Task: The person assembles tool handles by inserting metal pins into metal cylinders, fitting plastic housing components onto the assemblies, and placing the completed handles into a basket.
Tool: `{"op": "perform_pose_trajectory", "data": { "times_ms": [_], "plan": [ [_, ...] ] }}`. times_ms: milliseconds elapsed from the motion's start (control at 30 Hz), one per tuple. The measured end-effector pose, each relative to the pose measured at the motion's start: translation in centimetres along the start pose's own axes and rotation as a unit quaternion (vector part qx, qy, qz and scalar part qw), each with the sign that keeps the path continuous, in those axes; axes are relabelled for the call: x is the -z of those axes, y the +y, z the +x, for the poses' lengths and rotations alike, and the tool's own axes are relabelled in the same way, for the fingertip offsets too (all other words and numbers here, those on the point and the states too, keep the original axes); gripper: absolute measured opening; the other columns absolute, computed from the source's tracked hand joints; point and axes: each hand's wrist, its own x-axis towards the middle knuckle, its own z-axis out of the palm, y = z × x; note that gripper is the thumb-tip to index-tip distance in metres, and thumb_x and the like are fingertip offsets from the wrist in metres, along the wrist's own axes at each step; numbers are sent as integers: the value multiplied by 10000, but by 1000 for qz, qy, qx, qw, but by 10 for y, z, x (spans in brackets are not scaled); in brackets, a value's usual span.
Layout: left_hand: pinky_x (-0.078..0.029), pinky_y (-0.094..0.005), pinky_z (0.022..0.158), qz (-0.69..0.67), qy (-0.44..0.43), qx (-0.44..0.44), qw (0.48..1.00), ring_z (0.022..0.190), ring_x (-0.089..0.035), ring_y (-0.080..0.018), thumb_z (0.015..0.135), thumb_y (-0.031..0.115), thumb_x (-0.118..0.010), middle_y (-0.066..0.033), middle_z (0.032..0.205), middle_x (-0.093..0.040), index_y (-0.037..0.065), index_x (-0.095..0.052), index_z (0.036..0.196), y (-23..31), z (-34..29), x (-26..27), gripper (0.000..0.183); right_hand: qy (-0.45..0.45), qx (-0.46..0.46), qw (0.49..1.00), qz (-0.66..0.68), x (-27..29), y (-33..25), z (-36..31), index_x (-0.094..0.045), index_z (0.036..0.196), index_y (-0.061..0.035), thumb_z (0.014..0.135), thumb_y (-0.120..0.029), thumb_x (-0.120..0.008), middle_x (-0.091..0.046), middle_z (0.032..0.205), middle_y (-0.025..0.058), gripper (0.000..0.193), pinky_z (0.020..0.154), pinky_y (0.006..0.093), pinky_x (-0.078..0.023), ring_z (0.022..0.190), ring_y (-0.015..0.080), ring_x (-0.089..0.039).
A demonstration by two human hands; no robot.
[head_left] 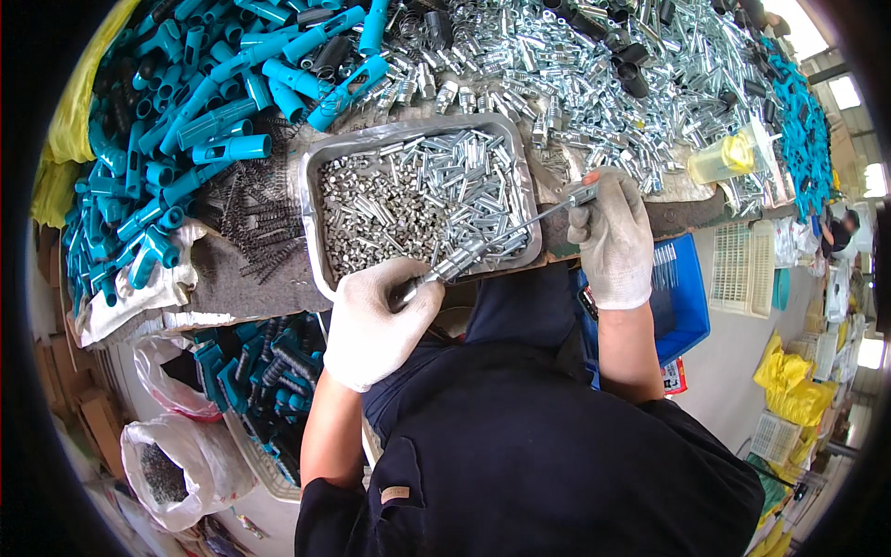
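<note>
Both of my hands wear white gloves and work above the near edge of the bench. My left hand (385,323) is closed round a silvery cylindrical metal fitting (460,258) that points up and to the right. From the fitting a thin metal rod (536,220) runs to my right hand (613,243), which pinches its far end between thumb and fingers. Just beyond them lies a shallow metal tray (408,129). It holds small short metal pieces (371,223) on the left and longer metal pins (473,176) on the right.
Teal tubular parts (218,116) heap at the left, with dark coil springs (258,218) beside them. Shiny metal fittings (594,88) cover the far bench. A yellowish plastic cup (724,159) lies at the right. Below are a blue bin (689,288), a teal-parts crate (269,371) and a white sack (209,464).
</note>
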Motion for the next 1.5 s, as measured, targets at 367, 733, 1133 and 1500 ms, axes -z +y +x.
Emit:
{"op": "perform_pose_trajectory", "data": {
  "times_ms": [367, 733, 1133, 1500],
  "plan": [
    [-406, -265, 565, -19, 5, 13, 1000, 600, -491, -78, 806, 175, -665, -21, 625, -552, -44, -671, 849, 8, 4, -12, 223, -43, -92, 995, -15, -27, 14, -14, -620, 992, -51, 965, -207, -610, -646, 817, 41, 158, 520, 226, -473, 598, 77, -579],
    [-444, -271, 601, 5, 41, 5, 999, 640, -540, -89, 819, 145, -655, -37, 674, -618, -47, -685, 875, 15, 0, -16, 202, -44, -150, 987, -21, -24, 3, -9, -652, 1016, -72, 952, -225, -627, -619, 784, -3, 168, 529, 222, -453, 586, 54, -554],
    [-391, -238, 543, 37, 65, 16, 997, 594, -467, -53, 823, 133, -669, -19, 618, -551, -50, -678, 871, 5, -2, -17, 190, -80, -78, 988, -108, -24, 16, -3, -651, 987, -37, 971, -227, -606, -622, 761, 4, 195, 506, 210, -444, 581, 60, -578],
    [-287, -221, 430, -216, -36, 162, 962, 461, -400, -36, 899, 154, -586, 4, 575, -529, -40, -666, 823, 5, -2, -11, 224, -122, -67, 979, -146, -32, 30, -14, -706, 997, -21, 942, -186, -648, -637, 797, -38, 183, 568, 173, -437, 638, 0, -529]
  ]
}}
